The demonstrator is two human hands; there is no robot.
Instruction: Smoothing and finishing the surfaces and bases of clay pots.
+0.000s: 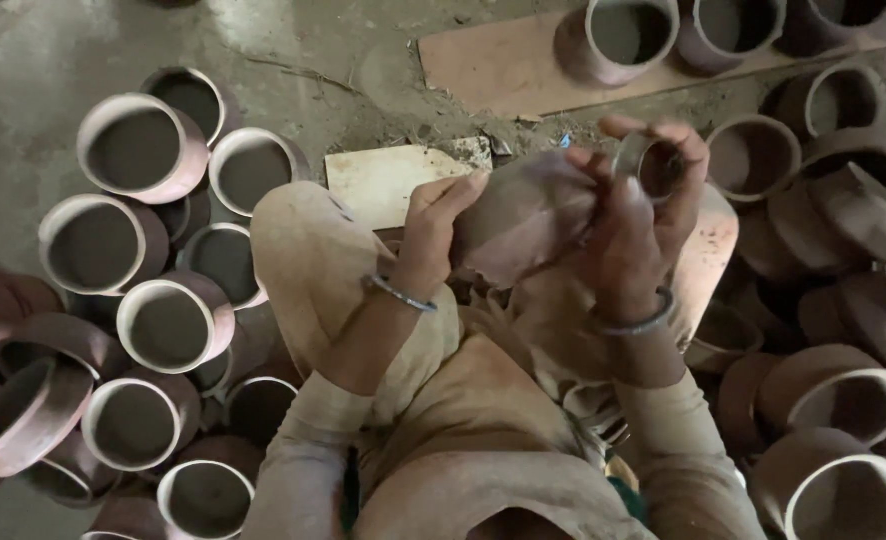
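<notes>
Knees drawn up, we sit among pots (pixel 143 148) on the floor (pixel 53 50). Our left hand (pixel 433 225) cups the pot (pixel 523 215) body; our right hand (pixel 653 200) pinches its rim. Best to turn gently, keeping pressure even.

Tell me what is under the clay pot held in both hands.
Under the clay pot lie the person's lap and dusty cloth. Anything beneath the pot's far side is hidden by the pot and both hands.
</notes>
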